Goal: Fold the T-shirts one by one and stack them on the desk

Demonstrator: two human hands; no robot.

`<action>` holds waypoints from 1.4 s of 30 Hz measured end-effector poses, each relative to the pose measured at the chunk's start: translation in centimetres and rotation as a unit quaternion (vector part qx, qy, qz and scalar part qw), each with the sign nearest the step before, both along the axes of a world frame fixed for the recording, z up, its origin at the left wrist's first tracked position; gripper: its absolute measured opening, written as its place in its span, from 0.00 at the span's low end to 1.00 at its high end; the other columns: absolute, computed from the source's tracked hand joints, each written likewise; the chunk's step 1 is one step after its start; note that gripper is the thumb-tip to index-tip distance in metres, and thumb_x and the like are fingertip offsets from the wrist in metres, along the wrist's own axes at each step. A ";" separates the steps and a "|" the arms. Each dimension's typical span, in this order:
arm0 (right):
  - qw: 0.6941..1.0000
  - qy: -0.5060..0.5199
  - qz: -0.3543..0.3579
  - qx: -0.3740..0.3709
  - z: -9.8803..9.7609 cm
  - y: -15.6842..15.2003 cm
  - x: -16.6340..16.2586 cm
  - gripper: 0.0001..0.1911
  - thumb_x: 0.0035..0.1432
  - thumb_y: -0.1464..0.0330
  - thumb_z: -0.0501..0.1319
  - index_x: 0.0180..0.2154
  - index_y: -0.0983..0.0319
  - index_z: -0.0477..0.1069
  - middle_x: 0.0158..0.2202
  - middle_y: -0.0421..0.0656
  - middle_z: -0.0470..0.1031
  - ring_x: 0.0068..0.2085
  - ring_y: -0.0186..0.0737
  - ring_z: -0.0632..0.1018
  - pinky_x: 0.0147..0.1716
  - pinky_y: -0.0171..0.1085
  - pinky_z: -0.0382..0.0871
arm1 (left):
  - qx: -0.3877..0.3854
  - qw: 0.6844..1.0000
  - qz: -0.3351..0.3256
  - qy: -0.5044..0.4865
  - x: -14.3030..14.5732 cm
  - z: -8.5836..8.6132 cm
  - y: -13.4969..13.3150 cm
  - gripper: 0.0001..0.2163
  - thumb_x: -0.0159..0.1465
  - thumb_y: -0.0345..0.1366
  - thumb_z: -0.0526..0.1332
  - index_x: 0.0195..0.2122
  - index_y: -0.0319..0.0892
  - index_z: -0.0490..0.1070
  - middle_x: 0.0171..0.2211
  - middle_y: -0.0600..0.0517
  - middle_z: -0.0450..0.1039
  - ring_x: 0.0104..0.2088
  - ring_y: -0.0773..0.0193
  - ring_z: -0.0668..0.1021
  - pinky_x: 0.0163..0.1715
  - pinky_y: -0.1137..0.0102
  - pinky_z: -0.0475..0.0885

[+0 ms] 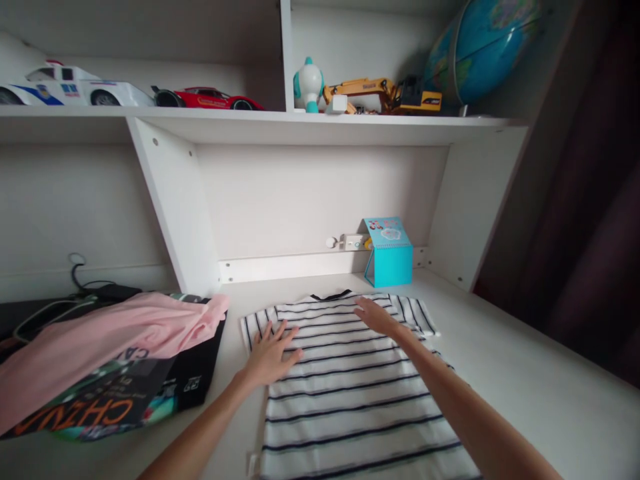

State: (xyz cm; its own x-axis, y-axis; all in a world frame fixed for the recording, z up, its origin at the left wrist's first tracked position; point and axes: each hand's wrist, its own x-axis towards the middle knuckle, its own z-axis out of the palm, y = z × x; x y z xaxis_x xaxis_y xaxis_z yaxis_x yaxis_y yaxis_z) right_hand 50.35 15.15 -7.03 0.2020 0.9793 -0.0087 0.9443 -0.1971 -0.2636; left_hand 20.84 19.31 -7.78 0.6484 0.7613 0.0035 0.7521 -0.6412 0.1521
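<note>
A white T-shirt with dark stripes (345,400) lies spread on the white desk, its dark-trimmed collar towards the back wall and both short sleeves out to the sides. My left hand (273,355) rests with fingers spread on the shirt's left side, just below the left sleeve. Near the collar, on the upper right of the chest, my right hand (374,316) lies flat with its fingers stretched out. Neither hand holds anything. The lower hem runs out of the picture, and my right forearm covers part of the shirt's right edge.
A pile of clothes with a pink garment (150,327) on top lies at the left. A blue desk calendar (393,265) stands at the back by a power socket (353,242). On the shelf (330,120) above are toy cars, a toy excavator (383,93) and a globe (490,50).
</note>
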 end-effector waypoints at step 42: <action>0.990 -0.044 -0.137 0.001 -1.4 -0.3 5.6 0.27 0.61 0.57 0.51 0.58 0.60 0.52 0.61 0.48 0.49 0.59 0.52 0.56 0.54 0.58 0.51 | 0.051 0.998 0.031 -0.013 -0.5 -1.5 3.4 0.31 0.60 0.60 0.40 0.61 0.53 0.49 0.63 0.57 0.41 0.62 0.46 0.47 0.54 0.44 0.46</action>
State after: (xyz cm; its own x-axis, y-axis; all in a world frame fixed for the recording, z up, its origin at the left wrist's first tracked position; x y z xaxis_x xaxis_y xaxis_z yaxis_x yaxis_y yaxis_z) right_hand 56.00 14.86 -8.47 0.4602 0.8876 0.0222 0.8745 -0.4488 -0.1837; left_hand 20.32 22.75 -9.27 0.5982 0.7952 0.0995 0.7878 -0.6062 0.1091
